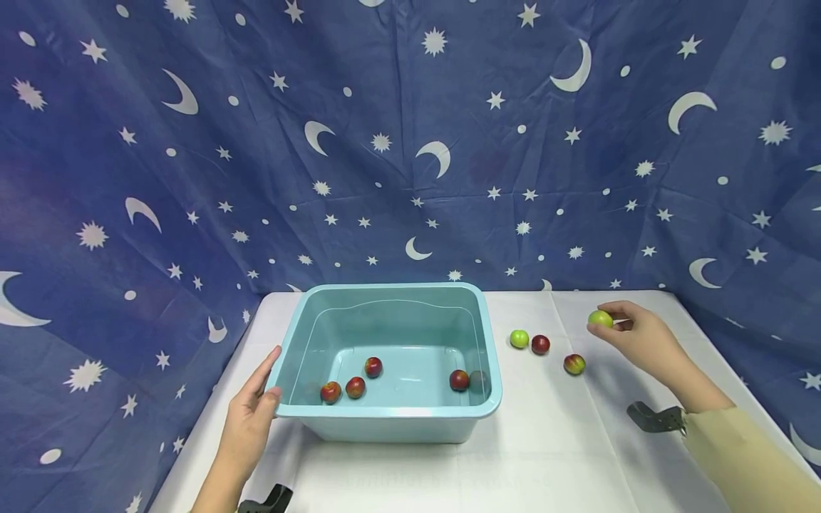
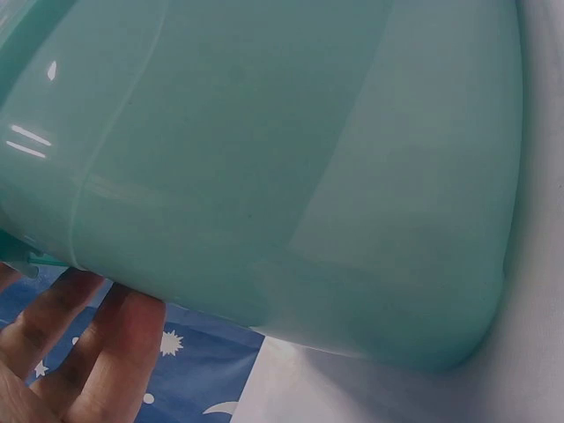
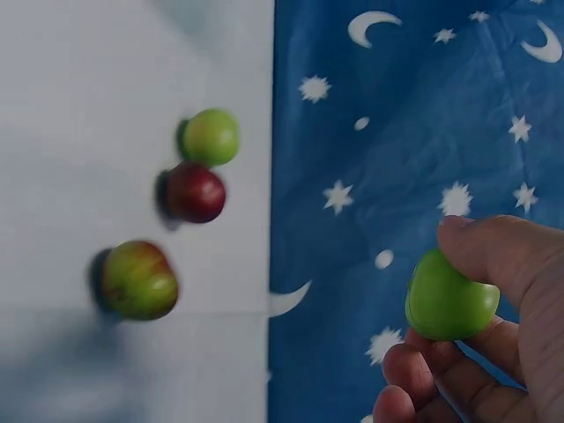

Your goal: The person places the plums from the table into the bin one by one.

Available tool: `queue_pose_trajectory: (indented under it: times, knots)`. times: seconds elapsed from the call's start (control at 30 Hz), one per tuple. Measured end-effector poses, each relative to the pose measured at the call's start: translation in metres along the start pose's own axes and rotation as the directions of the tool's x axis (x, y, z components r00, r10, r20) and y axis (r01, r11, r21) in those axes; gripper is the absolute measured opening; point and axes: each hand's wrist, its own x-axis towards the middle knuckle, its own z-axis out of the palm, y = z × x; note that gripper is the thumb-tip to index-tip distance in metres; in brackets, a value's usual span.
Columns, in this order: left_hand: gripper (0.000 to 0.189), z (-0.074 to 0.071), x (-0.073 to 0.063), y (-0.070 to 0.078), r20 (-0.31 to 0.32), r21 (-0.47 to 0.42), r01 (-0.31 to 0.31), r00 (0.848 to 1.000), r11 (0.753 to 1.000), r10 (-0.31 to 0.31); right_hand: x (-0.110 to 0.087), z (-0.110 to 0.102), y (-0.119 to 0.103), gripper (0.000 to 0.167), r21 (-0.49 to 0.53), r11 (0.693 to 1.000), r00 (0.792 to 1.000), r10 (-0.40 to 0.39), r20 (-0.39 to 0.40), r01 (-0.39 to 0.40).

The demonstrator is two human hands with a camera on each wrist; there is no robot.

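My right hand (image 1: 644,342) pinches a small green apple (image 3: 449,295) between thumb and fingers, above the right side of the table. On the table to its left lie another green apple (image 1: 519,338), a dark red apple (image 1: 541,345) and a red-and-green apple (image 1: 574,364). My left hand (image 1: 246,420) rests against the left side of a light blue plastic tub (image 1: 391,412), its fingers fairly straight along the outer wall and the thumb at the rim. Inside the tub, red apples (image 1: 373,367) lie on the bottom, most toward the left and one (image 1: 458,380) at the right.
A white cloth (image 1: 539,456) covers the table. Behind and at the sides hangs a dark blue curtain (image 1: 385,235) with white moons and stars. Dark straps (image 1: 654,417) sit at both wrists.
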Motion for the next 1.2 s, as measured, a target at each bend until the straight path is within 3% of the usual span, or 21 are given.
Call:
queue_pose_trajectory:
  times: [0.57, 0.93, 1.2]
  knots:
    - [0.053, 0.0, 0.0, 0.0, -0.002, -0.001, 0.006, 1.0, 1.0, -0.006, 0.005, 0.0, -0.075, 0.059, 0.049, 0.992, 0.994, -0.112, -0.01, 0.112]
    - [0.054, 0.0, 0.0, 0.001, -0.007, -0.002, 0.004, 1.0, 1.0, -0.004, 0.015, 0.017, -0.116, 0.057, 0.286, 0.951, 0.989, -0.139, 0.058, 0.117]
    - [0.054, 0.001, 0.0, 0.002, -0.004, 0.001, 0.017, 1.0, 1.0, -0.017, 0.018, 0.031, -0.148, 0.054, 0.397, 0.904, 0.972, -0.213, 0.099, 0.158]
